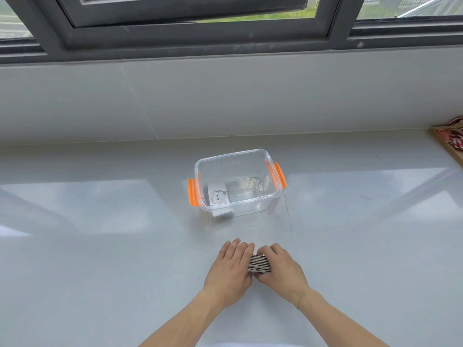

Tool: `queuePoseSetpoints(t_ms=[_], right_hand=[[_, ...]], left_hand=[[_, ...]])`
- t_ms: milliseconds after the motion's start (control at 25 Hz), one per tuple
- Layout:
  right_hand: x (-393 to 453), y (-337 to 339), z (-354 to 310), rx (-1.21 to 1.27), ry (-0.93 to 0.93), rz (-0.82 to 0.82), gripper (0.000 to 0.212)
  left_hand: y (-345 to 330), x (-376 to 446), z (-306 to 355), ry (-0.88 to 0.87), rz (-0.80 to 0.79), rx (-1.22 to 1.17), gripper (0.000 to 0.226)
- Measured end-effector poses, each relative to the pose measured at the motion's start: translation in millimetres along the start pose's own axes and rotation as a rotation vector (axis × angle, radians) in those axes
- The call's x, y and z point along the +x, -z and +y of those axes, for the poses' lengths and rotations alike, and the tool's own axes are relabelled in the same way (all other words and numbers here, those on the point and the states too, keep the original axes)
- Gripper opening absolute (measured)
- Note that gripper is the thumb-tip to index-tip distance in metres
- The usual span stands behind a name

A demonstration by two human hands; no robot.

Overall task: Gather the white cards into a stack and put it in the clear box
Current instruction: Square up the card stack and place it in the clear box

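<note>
A stack of white cards [259,264] stands on edge on the grey counter, squeezed between my two hands. My left hand [229,269] presses its left side and my right hand [281,267] its right side, so only the striped card edges show. Farther back stands the clear box [250,207] with orange latches, open at the top. Inside it, at the left of the bottom, lies a white card [217,195] printed with the word "love".
The grey counter [100,246] runs back to a low wall under a dark-framed window [190,38]. A wooden tray with red items [451,144] sits at the far right edge.
</note>
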State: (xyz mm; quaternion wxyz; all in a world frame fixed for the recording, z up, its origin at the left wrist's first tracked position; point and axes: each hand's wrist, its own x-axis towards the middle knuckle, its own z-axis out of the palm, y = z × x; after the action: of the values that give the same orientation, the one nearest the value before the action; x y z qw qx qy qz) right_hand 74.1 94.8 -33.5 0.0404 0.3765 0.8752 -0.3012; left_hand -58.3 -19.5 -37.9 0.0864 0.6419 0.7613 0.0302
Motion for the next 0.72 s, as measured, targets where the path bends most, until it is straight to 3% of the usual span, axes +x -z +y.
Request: queuePoseSetpoints(t_ms=[160,280,360,440,600,640,720], right_hand=[[-20,-6,10,0.661,-0.139,0.047,0.095],[-35,-11,8,0.98,-0.275,0.303,0.098],[-39,-9,4,1.065,-0.396,0.387,0.093],[-42,-9,-2,1.088,-0.414,0.351,0.093],[-47,-20,-17,1.07,-0.263,-0.007,0.082],[-47,-20,-17,1.038,-0.251,-0.026,0.082],[-46,-16,-14,0.994,-0.288,0.104,0.084]], left_hand=[[-1,3,-1,0.016,0.012,0.031,0.067],[2,4,2,0.04,0.002,0.036,0.066],[3,4,1,0.046,-0.014,0.044,0.065],[2,4,1,0.046,-0.025,0.053,0.065],[4,3,2,0.043,-0.026,0.061,0.065],[4,2,1,0.042,-0.016,0.06,0.065],[3,1,1,0.04,-0.008,0.07,0.066]])
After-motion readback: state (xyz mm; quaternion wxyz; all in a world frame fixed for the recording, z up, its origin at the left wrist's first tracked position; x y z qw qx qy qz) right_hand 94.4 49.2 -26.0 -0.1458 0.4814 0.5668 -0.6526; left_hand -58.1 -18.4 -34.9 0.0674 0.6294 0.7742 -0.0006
